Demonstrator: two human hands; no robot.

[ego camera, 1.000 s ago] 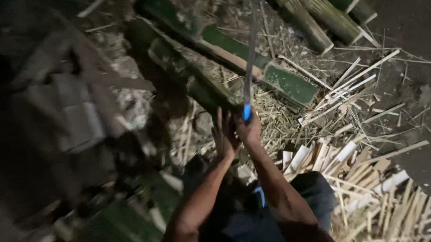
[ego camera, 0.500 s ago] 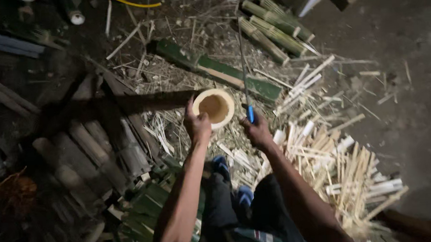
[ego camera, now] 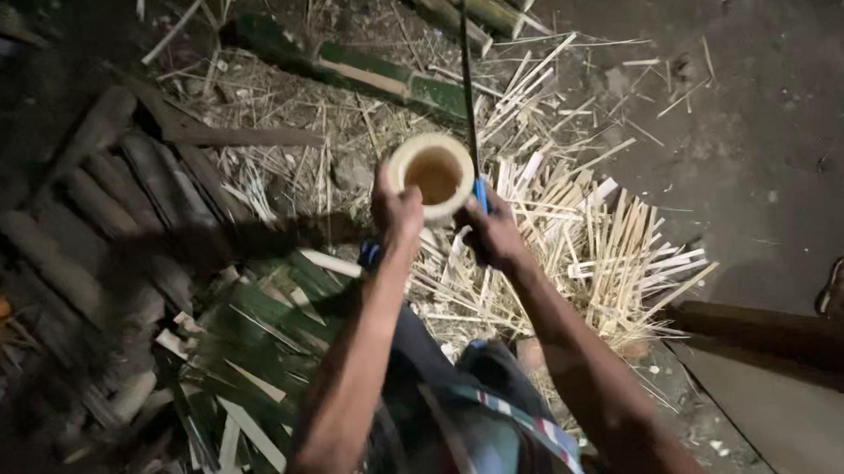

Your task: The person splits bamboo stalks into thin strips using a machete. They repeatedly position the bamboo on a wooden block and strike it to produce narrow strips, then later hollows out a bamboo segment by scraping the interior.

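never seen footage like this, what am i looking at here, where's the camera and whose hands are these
The camera sits on a person's head and looks down, so both bare arms are that person's own; there is no machine. The left hand steadies an upright hollow bamboo section, seen end-on as a pale ring. The right hand grips a long thin blade with a blue handle, standing beside the ring's right rim. On the ground lie pale split bamboo strips, green bamboo poles and green peeled slivers. A sandalled foot, apparently someone else's, shows at far right.
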